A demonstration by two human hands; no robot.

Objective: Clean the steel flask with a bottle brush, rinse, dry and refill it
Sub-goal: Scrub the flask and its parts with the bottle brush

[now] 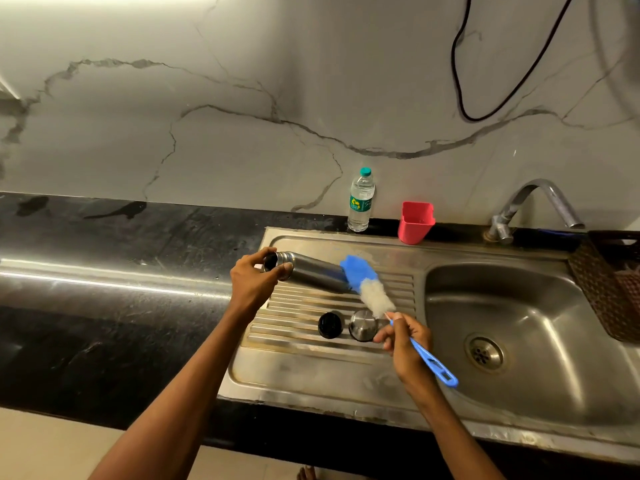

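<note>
Left hand (pixel 254 277): up over the left end of the drainboard, fingers (pixel 268 252) curled round the neck of the steel flask (pixel 311 271), thumb wrapped over the near side of the mouth.
Steel flask: held on its side, open mouth pointing left toward the worktop (pixel 104 271), base pointing right toward the basin; lifted off the ribs, its shadow beneath it.
Right hand (pixel 403 341): over the right end of the drainboard, beside the basin's left rim, fingers pinching the bottle brush (pixel 375 296) where the bristles meet the handle.
Bottle brush: head angled up and left, white bristles nearest the hand, blue tip lying across the flask's base end; blue handle sticking out down and right over the basin edge.
Brush and flask: brush outside the flask, at the wrong end from the open mouth.
Black cap (pixel 330 325): sitting on the drainboard ribs, near the front, just left of the steel cup.
Steel cup (pixel 362 326): upside down on the ribs, right beside the right hand's fingertips; touching or not, cannot tell.
Sink (pixel 519 341): steel basin at the right, drain in the middle, tap (pixel 533 206) at the back edge.
Back edge of the worktop: a plastic water bottle (pixel 361 200) with a green cap, and a red plastic holder (pixel 415 222) just to its right.
Far right: a dark woven basket (pixel 606 289) resting over the basin's right rim.
</note>
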